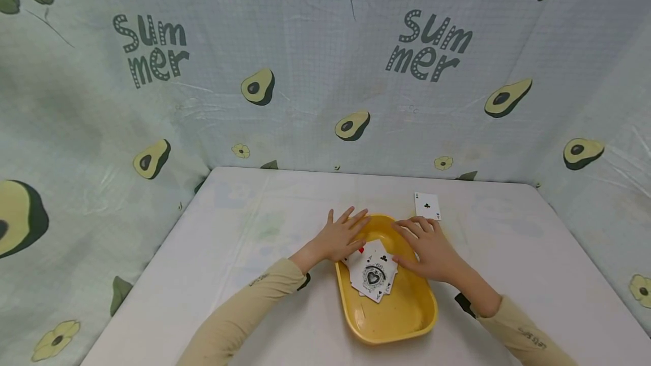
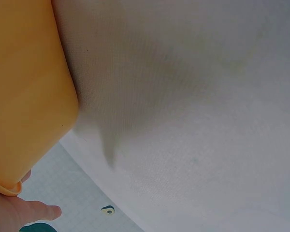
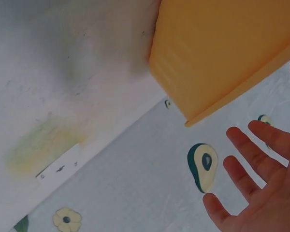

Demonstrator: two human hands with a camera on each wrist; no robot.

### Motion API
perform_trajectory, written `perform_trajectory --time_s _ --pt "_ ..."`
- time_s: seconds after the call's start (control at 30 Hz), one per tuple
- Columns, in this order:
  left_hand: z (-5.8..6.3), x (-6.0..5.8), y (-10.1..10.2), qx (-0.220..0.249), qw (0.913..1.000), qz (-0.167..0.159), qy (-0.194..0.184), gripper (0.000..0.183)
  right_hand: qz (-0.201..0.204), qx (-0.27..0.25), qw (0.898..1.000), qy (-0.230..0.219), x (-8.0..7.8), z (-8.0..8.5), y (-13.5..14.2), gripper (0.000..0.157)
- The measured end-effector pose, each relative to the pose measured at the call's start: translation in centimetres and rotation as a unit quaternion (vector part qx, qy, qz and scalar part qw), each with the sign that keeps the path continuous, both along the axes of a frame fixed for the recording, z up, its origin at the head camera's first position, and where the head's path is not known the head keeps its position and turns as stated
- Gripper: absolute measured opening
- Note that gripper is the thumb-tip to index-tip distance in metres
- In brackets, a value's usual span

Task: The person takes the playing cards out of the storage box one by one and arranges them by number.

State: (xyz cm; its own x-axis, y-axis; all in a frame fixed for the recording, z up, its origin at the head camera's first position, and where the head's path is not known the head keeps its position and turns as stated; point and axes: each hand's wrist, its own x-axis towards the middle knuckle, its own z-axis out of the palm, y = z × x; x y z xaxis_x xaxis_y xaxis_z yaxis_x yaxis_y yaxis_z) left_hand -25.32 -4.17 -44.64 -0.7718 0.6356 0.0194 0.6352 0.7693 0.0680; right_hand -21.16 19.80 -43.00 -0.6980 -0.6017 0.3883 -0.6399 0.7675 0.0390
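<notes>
A yellow plastic basin stands on the table, a loose pile of playing cards lying inside it, face up. The ace of spades is on top. Over the basin's left rim my left hand is spread, its fingers straight and holding nothing; the left wrist view shows part of this hand by the rim. My right hand hovers at the opposite rim, fingers apart and loosely bent. In the right wrist view that hand shows spread fingers with nothing in them.
A single club card lies face up on the white table, behind the right hand. Behind the table hangs a cloth printed with avocados and lettering, which also runs along both sides.
</notes>
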Motion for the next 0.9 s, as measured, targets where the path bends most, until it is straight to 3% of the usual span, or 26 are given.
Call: perform_trajectory --time_s 0.57,0.9 --pt "-0.2 0.1 0.0 -0.005 0.9999 0.002 0.009 0.055 0.008 0.08 0.997 -0.018 2.1 -1.1 -2.6 0.074" --pt "-0.1 0.1 0.0 -0.008 0.9999 0.004 0.011 0.054 -0.009 0.127 0.989 -0.074 2.4 -1.8 -3.7 0.082"
